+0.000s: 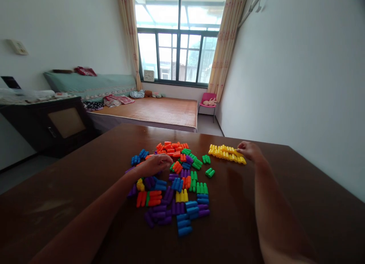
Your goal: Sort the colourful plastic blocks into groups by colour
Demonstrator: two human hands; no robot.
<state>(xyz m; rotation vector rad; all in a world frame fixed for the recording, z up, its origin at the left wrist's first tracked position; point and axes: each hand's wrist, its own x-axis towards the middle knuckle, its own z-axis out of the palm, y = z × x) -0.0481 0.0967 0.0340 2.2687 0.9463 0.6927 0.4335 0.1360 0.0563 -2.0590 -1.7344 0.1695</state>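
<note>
Loosely curled, my left hand point(159, 163) is over the left side of a mixed pile of ribbed plastic building pieces; whatever its fingers hold is hidden. My right hand point(250, 150) reaches the right end of a group of yellow plastic pieces point(225, 153), its fingertips closed on a yellow piece there. These yellow pieces lie joined in long rows. Orange pieces point(171, 148) gather at the pile's far side. Green pieces point(202, 188), purple pieces point(178, 208) and blue pieces point(184, 223) are scattered nearer me. A small yellow piece point(181, 196) lies among them.
The pieces lie on a dark brown glossy table point(228, 226). Beyond its far edge are a bed point(162, 110) and a pink chair point(209, 100). A dark cabinet point(48, 119) stands at left, and a white wall point(299, 73) rises at right.
</note>
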